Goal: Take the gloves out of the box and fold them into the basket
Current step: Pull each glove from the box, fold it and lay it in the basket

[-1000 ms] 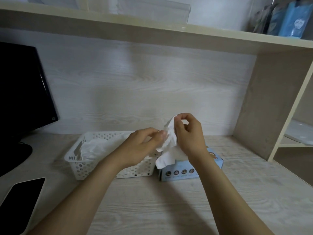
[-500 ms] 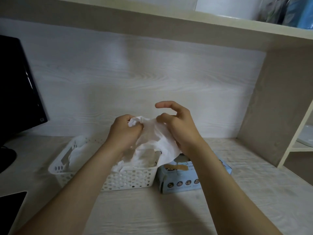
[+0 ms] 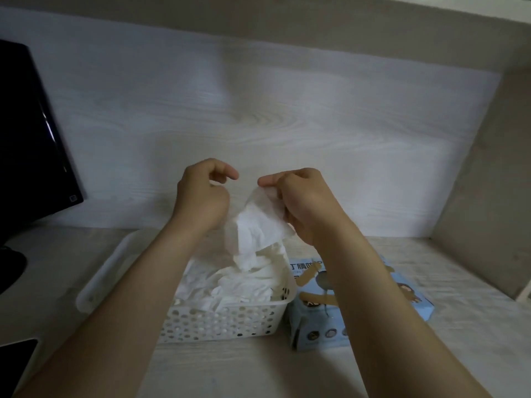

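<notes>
In the middle of the frame, the person's right hand [image 3: 301, 205] pinches a white glove [image 3: 255, 228] by its top edge, between thumb and fingers. The glove hangs down, crumpled, and its low end reaches the pile of white gloves [image 3: 230, 282] in the basket [image 3: 230, 307]. The left hand [image 3: 201, 196] is up just left of the glove. Its fingers are curled in and hold nothing. There is a small gap between the two hands.

The white basket has round holes in its sides and sits on the pale wood desk [image 3: 258, 369], below the hands. The light blue glove box [image 3: 313, 314] stands just right of the basket, touching it or very close. The right arm crosses over the box and hides part of its top.

A black monitor [image 3: 26, 133] is at the left edge of the frame. A dark phone [image 3: 14, 357] lies flat at the lower left.
</notes>
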`<state>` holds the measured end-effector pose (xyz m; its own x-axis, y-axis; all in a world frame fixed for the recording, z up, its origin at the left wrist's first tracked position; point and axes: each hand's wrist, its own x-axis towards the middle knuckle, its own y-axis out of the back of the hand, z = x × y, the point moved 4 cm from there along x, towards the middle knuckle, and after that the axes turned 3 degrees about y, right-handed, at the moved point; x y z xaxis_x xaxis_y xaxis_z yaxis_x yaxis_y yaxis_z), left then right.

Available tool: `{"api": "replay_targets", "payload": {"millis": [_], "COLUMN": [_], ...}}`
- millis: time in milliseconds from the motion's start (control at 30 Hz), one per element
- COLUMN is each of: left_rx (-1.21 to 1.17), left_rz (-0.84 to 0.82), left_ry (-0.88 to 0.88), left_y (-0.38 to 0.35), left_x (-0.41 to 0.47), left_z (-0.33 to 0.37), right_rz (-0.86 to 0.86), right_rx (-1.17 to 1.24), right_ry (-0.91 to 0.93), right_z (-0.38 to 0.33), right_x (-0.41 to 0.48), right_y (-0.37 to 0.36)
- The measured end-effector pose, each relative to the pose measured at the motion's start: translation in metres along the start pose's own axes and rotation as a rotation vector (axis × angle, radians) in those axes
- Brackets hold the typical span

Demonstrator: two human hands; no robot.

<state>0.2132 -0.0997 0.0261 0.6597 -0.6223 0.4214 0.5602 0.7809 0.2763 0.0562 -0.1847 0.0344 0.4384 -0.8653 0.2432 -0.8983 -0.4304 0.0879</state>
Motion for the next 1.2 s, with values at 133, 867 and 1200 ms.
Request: {"api": "replay_targets", "payload": {"millis": [133, 867, 1200], "left_rx": [-0.08, 0.132, -0.346], "left_rz": [-0.24, -0.128, -0.152], "left_ry": [-0.17, -0.16, 0.207], "left_y": [0.0, -0.009, -0.003], "left_x": [-0.007, -0.015, -0.019], "left_z": [0.023, 0.035, 0.035], "right_rz": [0.044, -0.004, -0.111], "right_rx": [0.178, -0.513, -0.188], "right_ry": [-0.059, 0.164, 0.211], "right_z": [0.009, -0.015, -0.009], "right_x": [0.007, -0.001, -0.003], "right_y": [-0.004, 0.018, 0.02]}}
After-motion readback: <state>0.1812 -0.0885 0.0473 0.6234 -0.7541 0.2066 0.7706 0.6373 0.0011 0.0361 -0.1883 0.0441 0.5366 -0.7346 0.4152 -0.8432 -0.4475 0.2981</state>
